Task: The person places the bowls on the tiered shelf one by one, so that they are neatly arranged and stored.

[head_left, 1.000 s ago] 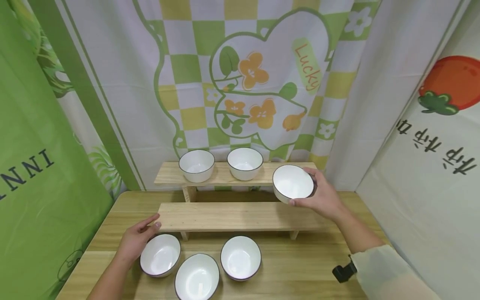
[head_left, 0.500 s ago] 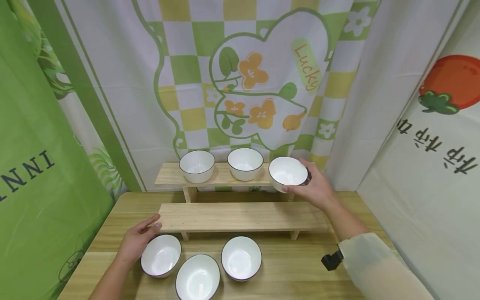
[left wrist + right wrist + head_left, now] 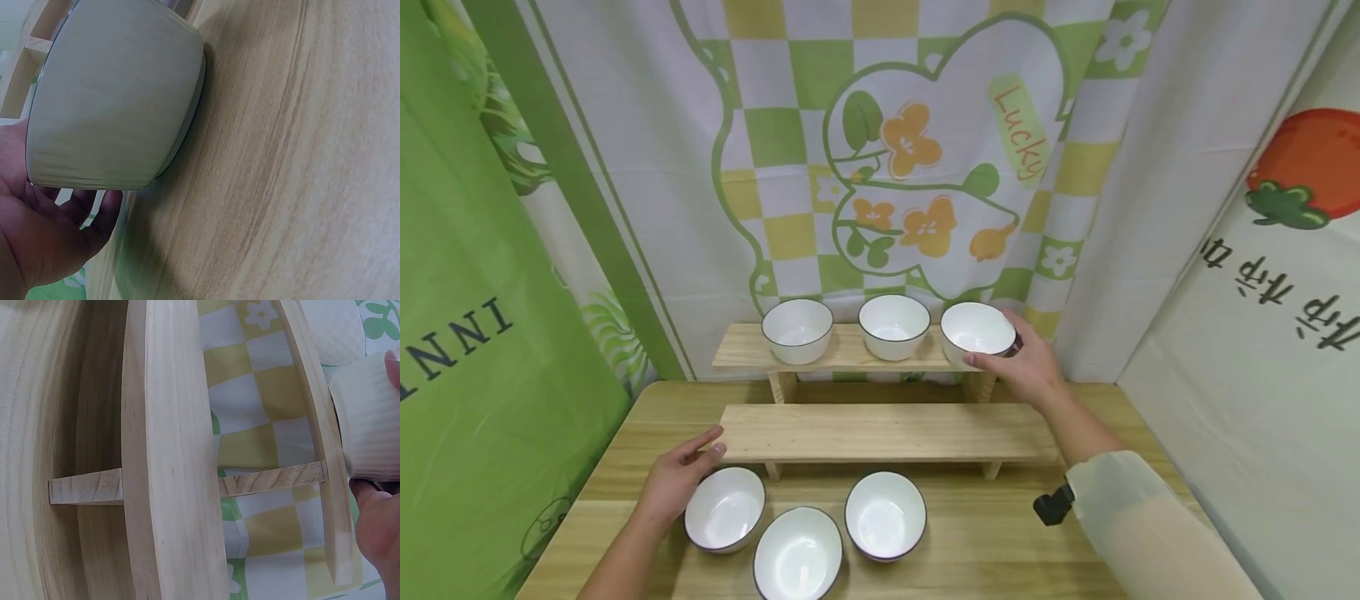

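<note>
A white bowl with a dark rim (image 3: 977, 329) is at the right end of the upper wooden shelf (image 3: 850, 360). My right hand (image 3: 1030, 362) grips its right side, thumb at the front. In the right wrist view, that bowl (image 3: 369, 419) stands with its base at the board. My left hand (image 3: 673, 479) has its fingertips at the left end of the lower shelf (image 3: 880, 432), fingers loosely bent. Just beside that hand, on the table, stands another white bowl (image 3: 725, 510); in the left wrist view its outer wall (image 3: 112, 94) hides part of the fingers.
Two matching bowls, a left one (image 3: 797, 332) and a middle one (image 3: 894, 327), stand on the upper shelf. Two more, a front bowl (image 3: 798, 554) and a right bowl (image 3: 886, 517), stand on the wooden table (image 3: 1000, 542). A patterned curtain (image 3: 925, 167) hangs close behind.
My right hand has carried its bowl back and slightly left, from in front of the upper shelf down onto its right end. My left hand stays in place.
</note>
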`<state>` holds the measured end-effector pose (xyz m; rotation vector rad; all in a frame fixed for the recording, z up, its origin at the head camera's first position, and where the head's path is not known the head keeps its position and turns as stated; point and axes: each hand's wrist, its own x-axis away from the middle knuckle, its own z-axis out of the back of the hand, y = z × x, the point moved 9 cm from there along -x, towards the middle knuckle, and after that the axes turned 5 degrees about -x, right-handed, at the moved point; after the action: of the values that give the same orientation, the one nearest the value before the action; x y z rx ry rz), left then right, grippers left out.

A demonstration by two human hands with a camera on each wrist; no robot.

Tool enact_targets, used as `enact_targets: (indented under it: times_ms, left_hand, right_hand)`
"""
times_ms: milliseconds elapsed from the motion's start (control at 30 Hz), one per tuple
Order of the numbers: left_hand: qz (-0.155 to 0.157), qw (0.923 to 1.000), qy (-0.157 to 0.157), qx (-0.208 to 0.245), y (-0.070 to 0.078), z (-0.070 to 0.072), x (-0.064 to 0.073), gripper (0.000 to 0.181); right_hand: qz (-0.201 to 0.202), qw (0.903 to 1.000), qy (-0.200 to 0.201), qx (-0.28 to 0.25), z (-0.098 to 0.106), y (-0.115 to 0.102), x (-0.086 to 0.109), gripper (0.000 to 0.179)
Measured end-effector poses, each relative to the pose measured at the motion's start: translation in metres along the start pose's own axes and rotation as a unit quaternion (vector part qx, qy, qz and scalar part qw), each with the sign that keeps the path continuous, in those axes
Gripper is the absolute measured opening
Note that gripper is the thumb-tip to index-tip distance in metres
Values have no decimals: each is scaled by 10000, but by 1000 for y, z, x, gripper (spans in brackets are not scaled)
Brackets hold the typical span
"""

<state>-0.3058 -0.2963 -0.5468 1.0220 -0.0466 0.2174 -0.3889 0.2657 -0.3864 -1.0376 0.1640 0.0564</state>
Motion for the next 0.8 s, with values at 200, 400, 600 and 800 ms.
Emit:
enact_targets:
  times_ms: [200, 400, 600, 800]
  left_hand:
    - [14, 10000, -4, 11, -1, 0, -1, 73]
    - [12, 10000, -31, 52, -2, -1, -1, 72]
    - [-13, 10000, -11, 35, -2, 0, -2, 72]
    - [4, 10000, -24, 7, -2, -1, -1, 73]
  right_hand:
    - [99, 9999, 68, 41, -2, -3, -6, 117]
    - [74, 9998, 67, 151, -3, 0, -11, 117]
    - [211, 9994, 104, 271, -5, -1, -16, 114]
    - [401, 9988, 98, 270, -6, -3, -18, 105]
